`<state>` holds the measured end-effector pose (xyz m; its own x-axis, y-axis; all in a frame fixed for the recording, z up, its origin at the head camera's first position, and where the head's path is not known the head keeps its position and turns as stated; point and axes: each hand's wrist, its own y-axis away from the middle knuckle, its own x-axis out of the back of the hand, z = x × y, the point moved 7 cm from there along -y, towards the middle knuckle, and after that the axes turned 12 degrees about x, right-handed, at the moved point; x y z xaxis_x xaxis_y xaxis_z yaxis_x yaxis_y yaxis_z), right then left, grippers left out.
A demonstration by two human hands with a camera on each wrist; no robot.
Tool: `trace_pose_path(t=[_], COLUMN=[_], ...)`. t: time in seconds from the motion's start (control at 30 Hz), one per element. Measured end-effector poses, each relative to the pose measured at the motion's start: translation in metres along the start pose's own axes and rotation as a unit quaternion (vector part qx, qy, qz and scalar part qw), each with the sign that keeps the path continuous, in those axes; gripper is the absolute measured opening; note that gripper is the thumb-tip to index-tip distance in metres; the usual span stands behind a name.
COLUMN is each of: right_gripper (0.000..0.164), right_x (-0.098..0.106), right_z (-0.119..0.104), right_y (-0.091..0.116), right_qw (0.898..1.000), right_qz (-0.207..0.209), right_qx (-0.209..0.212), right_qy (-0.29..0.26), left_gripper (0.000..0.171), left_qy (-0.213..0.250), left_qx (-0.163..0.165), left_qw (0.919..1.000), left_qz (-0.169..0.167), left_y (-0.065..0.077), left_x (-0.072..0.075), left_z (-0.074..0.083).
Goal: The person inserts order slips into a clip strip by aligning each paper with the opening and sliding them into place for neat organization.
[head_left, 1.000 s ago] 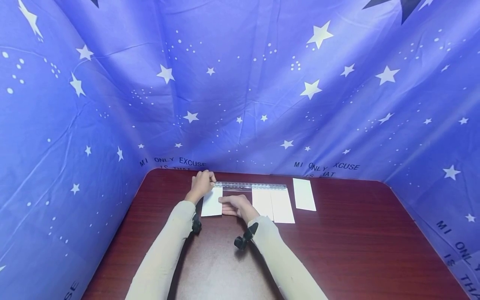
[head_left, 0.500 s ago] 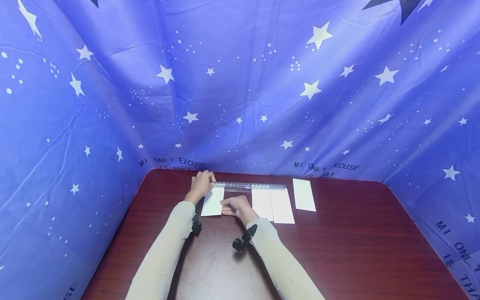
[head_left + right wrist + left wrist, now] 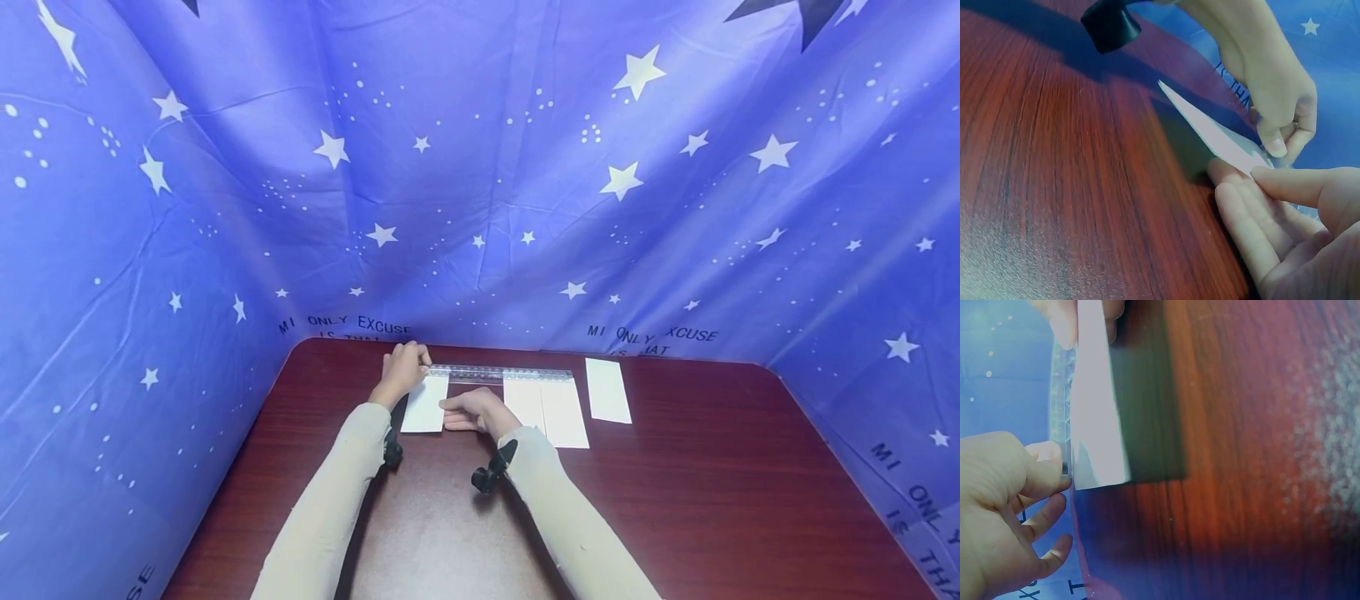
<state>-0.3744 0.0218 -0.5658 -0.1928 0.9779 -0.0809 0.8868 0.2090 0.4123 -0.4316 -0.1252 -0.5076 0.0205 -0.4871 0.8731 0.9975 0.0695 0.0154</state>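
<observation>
A clear strip that looks like a ruler [image 3: 480, 374] lies across the far side of the table. My left hand [image 3: 402, 369] pinches its left end between thumb and forefinger; the other fingers are loosely bent in the left wrist view. Under that end stands a white card [image 3: 426, 406], raised off the table, with its shadow below in both wrist views. My right hand [image 3: 476, 411] pinches the card's right edge, thumb on top and fingers beneath. Two more white cards [image 3: 523, 407] lie side by side, their top edges at the strip.
A separate white card [image 3: 609, 390] lies on the right, apart from the strip. The dark red wooden table [image 3: 712, 483] reaches back to a blue star-printed cloth [image 3: 480, 167] on several sides. A black wrist mount [image 3: 491, 471] hangs under the right sleeve.
The held card has shifted very slightly to the right at its top edge, and the right hand with it. The left hand stays at the strip's end.
</observation>
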Motion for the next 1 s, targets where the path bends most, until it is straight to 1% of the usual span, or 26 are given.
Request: trace_pose_path(t=[0.13, 0.3, 0.43, 0.53, 0.7, 0.77, 0.8, 0.83, 0.87, 1.0], right_gripper=[0.026, 0.023, 0.019, 0.018, 0.024, 0.025, 0.025, 0.024, 0.023, 0.019], right_x=[0.0001, -0.0005, -0.0002, -0.0002, 0.0005, 0.0017, 0.0023, 0.0029, 0.0034, 0.0040], right_z=[0.0000, 0.0000, 0.0007, 0.0009, -0.0012, -0.0018, -0.0019, -0.0016, -0.0014, -0.0012], right_y=[-0.0002, 0.0025, 0.0036, 0.0042, 0.0039, 0.0034, 0.0031, 0.0031, 0.0032, 0.0038], right_qw=[1.000, 0.999, 0.999, 0.999, 1.000, 0.999, 0.999, 1.000, 1.000, 0.999], right_qz=[0.001, 0.022, 0.033, 0.028, 0.004, 0.000, 0.000, 0.002, 0.005, 0.020], right_qx=[0.006, 0.030, 0.039, 0.035, 0.027, 0.026, 0.026, 0.027, 0.027, 0.038], right_qy=[-0.001, -0.013, -0.019, -0.013, 0.014, 0.019, 0.018, 0.016, 0.012, -0.006], left_gripper=[0.009, 0.010, 0.009, 0.008, 0.009, 0.009, 0.010, 0.011, 0.013, 0.014], left_qy=[0.004, 0.006, 0.005, 0.004, 0.007, 0.012, 0.014, 0.016, 0.016, 0.015], left_qx=[0.002, 0.004, 0.003, 0.000, -0.002, -0.005, -0.006, -0.014, -0.017, -0.015], left_qw=[1.0000, 1.0000, 1.0000, 1.0000, 1.0000, 0.9999, 0.9999, 0.9996, 0.9995, 0.9996], left_qz=[0.000, -0.001, -0.002, 0.002, 0.005, 0.005, 0.005, 0.016, 0.020, 0.020], left_y=[-0.0001, 0.0015, 0.0021, 0.0025, 0.0029, 0.0024, 0.0023, 0.0029, 0.0029, 0.0020], left_x=[-0.0001, 0.0008, 0.0008, 0.0018, 0.0024, 0.0012, 0.0008, 0.0016, 0.0019, 0.0031], left_z=[-0.0002, 0.0005, 0.0009, 0.0010, 0.0005, -0.0002, -0.0003, 0.0003, 0.0006, 0.0012])
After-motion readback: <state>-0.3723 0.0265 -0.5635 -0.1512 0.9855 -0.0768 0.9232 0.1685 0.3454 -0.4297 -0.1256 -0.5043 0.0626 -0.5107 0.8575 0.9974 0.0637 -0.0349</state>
